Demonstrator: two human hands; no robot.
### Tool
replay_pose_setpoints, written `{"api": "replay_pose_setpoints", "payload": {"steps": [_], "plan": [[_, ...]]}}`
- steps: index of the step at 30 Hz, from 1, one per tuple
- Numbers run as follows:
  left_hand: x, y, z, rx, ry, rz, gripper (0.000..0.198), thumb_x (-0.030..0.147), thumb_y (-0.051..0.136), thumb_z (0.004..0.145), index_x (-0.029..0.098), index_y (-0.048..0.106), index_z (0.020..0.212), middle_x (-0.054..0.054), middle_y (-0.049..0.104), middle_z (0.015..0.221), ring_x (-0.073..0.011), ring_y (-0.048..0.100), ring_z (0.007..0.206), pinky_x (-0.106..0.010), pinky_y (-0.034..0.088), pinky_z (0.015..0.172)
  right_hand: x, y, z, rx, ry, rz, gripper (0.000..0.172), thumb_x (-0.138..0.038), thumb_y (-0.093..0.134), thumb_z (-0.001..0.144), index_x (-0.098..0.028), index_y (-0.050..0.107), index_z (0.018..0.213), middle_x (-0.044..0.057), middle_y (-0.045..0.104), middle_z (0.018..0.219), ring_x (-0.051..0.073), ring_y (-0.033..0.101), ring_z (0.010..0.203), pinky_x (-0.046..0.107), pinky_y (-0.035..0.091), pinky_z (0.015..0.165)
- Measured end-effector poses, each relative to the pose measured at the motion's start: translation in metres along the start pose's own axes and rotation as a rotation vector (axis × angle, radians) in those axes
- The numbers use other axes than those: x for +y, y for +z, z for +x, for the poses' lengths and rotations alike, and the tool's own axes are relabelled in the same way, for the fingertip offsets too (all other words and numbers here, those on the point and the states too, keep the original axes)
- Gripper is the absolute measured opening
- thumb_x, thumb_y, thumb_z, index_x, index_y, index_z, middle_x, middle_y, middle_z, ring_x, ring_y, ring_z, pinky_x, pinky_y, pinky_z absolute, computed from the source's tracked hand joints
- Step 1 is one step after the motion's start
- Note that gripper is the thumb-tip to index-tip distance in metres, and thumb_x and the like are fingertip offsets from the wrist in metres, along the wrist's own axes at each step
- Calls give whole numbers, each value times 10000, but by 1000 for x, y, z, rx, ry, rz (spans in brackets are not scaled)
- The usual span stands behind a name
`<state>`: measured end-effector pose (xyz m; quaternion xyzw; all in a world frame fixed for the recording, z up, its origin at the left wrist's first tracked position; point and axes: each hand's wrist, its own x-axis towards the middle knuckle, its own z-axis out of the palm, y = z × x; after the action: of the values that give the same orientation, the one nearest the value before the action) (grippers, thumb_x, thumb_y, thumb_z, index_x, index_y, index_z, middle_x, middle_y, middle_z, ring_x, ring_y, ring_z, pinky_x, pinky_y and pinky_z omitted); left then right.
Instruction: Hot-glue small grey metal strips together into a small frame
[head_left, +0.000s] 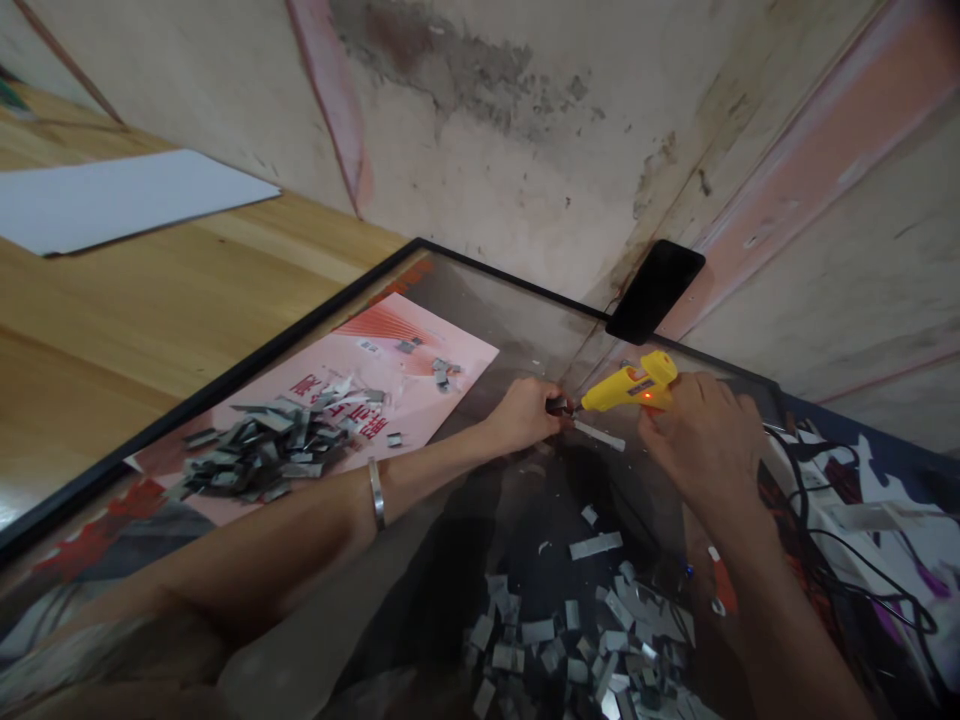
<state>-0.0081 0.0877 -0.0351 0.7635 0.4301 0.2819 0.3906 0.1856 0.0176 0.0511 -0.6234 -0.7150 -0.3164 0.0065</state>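
Note:
A yellow hot glue gun (625,386) with a lit orange light is gripped in my right hand (709,430), its nozzle pointing left. The nozzle tip meets, or nearly meets, a small dark piece (559,406) pinched in the fingertips of my left hand (527,412). My fingers partly hide this piece. Just below the nozzle a narrow pale strip (600,435) lies on the dark glossy tabletop (442,570). Many small grey rectangular pieces (536,632) are scattered nearer to me.
A pink printed sheet (450,345) on the left bears a heap of grey strips (274,440). A black phone (655,292) leans at the wall by the table's far edge. Cables (799,480) and a white power strip (847,530) crowd the right. White paper (135,200) lies far left.

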Motion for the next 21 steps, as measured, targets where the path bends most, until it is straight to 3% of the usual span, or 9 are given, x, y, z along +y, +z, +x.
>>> {"api": "replay_pose_setpoints", "payload": {"steps": [21], "plan": [[-4, 2, 2, -2, 15, 22, 247, 272, 687, 686, 151, 734, 896, 5, 638, 639, -105, 535, 568, -218, 374, 563, -1, -5, 1, -32, -3, -20, 213, -365, 480, 809, -168, 502, 887, 92, 584, 833, 251, 504, 826, 355, 296, 710]]}}
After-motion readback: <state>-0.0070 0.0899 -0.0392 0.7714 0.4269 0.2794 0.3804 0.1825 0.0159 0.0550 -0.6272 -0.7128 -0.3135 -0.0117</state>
